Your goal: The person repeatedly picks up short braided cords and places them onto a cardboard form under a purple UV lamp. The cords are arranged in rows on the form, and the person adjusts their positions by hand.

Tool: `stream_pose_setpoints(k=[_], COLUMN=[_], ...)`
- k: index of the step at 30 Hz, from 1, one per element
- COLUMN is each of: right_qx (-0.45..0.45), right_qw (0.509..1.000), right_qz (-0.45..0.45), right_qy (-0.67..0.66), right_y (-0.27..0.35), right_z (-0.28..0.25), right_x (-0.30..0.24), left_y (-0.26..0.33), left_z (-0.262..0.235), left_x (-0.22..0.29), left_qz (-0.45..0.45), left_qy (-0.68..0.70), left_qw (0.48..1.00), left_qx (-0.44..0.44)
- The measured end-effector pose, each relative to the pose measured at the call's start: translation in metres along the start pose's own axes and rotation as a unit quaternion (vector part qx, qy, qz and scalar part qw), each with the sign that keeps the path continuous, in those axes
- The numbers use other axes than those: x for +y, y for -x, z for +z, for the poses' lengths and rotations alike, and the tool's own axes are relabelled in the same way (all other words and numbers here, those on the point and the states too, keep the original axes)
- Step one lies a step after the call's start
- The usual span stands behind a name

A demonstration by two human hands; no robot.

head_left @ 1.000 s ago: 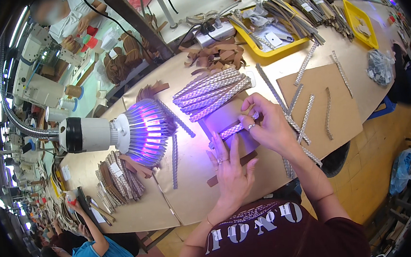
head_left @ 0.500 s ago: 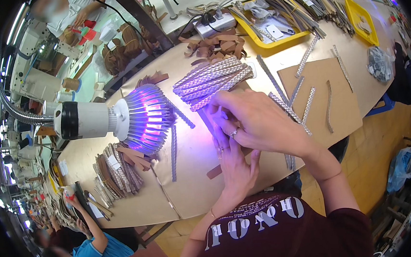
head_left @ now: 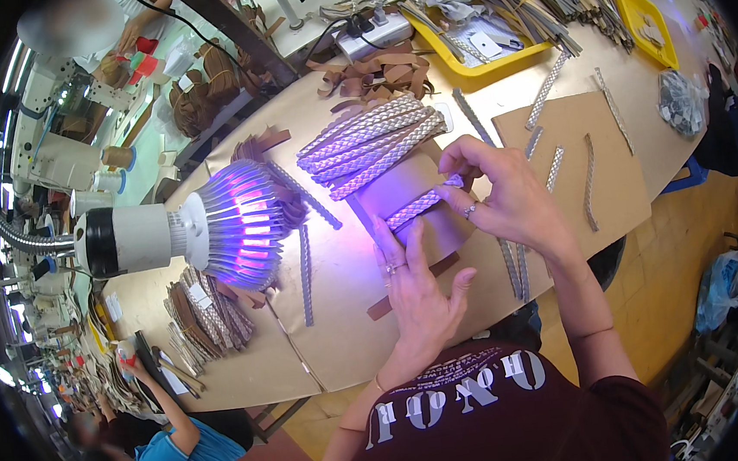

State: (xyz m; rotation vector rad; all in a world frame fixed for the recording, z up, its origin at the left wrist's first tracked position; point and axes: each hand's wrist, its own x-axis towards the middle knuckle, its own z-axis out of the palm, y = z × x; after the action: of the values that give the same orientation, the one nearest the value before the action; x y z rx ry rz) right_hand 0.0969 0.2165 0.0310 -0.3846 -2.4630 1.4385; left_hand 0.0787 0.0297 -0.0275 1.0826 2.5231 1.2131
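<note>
A short silvery braided strap lies across a tan sheet on the table. My right hand pinches the strap's right end between thumb and fingers. At the other end rests my left hand, its fingers stretched out and their tips touching the strap, the thumb held apart. Just beyond the hands sits a thick bundle of similar braided straps, lit purple. A narrow brown strip lies beside my left hand, partly covered by it.
A glowing lamp on a bendable arm hangs to the left. Loose braided straps lie around a cardboard sheet at the right. Yellow trays, brown scraps and a power strip stand at the back. Another person in blue is at lower left.
My right hand has moved right and away from my left hand, uncovering the short strap between them. The lamp and bundle appear slightly further left in view.
</note>
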Motion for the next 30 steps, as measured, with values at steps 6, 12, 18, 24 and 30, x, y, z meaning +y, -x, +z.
stream_pose_setpoints(k=[6, 12, 18, 24, 30], right_qx=[0.006, 0.008, -0.006, -0.018, -0.026], right_qw=[0.999, 0.990, 0.973, 0.960, 0.911], right_qz=[0.024, 0.056, 0.085, 0.116, 0.221], right_qy=[-0.023, -0.129, -0.214, -0.252, -0.347], right_y=[0.003, 0.002, 0.002, 0.006, 0.008], right_z=[0.001, 0.008, 0.018, 0.020, 0.020], right_x=[0.008, 0.029, 0.046, 0.052, 0.058], left_y=[-0.003, -0.006, -0.011, -0.016, -0.018], left_z=[-0.001, -0.004, -0.003, -0.006, -0.007], left_x=[0.004, 0.007, 0.009, 0.014, 0.018], left_qz=[0.004, 0.008, 0.023, 0.017, 0.000], left_qy=[-0.074, -0.130, -0.192, -0.260, -0.315], left_qw=[0.997, 0.991, 0.981, 0.965, 0.949], left_qx=[0.004, 0.017, 0.030, 0.008, -0.022])
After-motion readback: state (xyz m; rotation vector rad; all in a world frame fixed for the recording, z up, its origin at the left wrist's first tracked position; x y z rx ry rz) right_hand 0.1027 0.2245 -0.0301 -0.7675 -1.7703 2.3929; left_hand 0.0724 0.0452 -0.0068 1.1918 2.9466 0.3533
